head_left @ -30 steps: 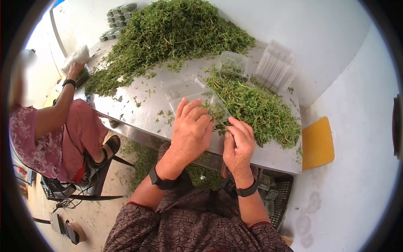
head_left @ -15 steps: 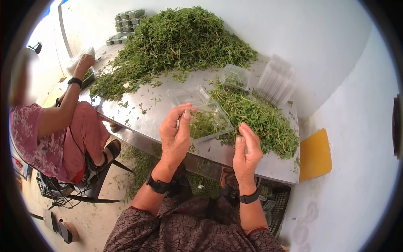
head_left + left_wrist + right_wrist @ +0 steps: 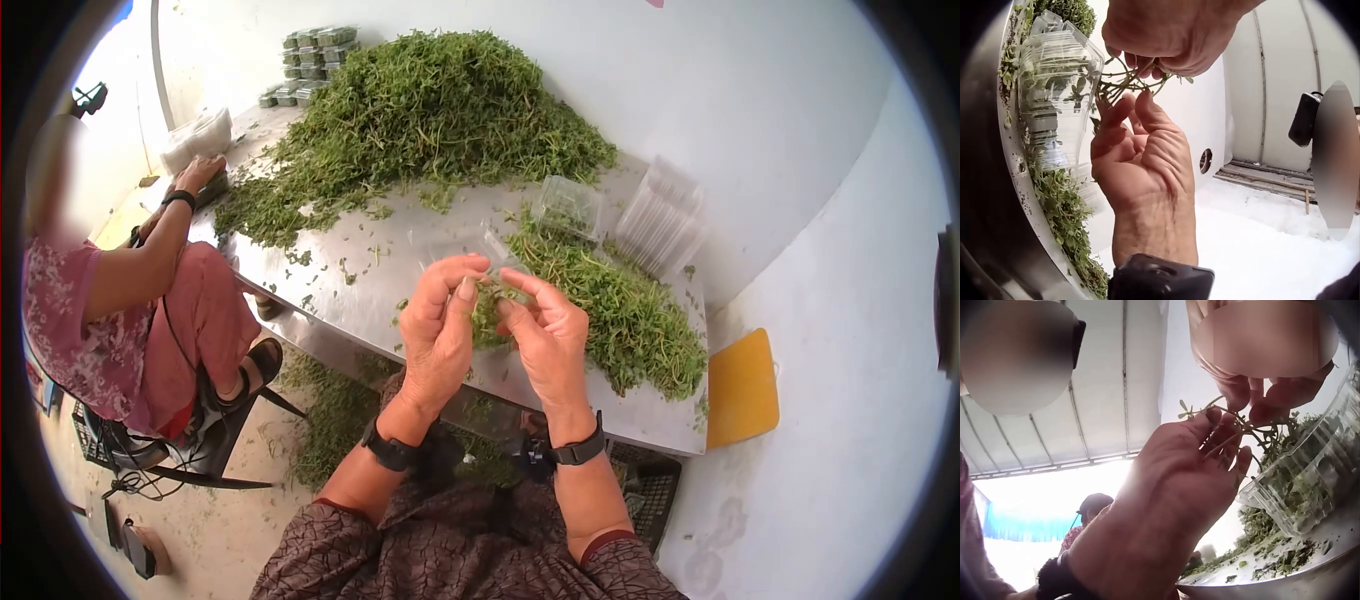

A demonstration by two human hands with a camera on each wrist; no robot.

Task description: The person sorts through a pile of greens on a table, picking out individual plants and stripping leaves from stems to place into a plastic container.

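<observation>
- Sprigs (image 3: 490, 298) are up between our two hands, above the counter (image 3: 350, 305) near its front edge. Our left hand (image 3: 440, 325) pinches them between thumb and fingers, and our right hand (image 3: 553, 350) has them pinched too, fingers curled.
- Thin stems cross and tangle right at our fingertips; if we pull unevenly, one could snap or strip its leaves.
- Watch the ends poking out past our grip! Loosen either pinch and a loose piece could drop onto the counter, or over its edge.
- Clear box (image 3: 1297, 500) sits just beyond, partly hidden behind our fingers from above; a low knuckle could nudge it askew.
- Over to our right, loose greens (image 3: 640, 310) spread close to the edge, so a sweeping sleeve might drag some off.
</observation>
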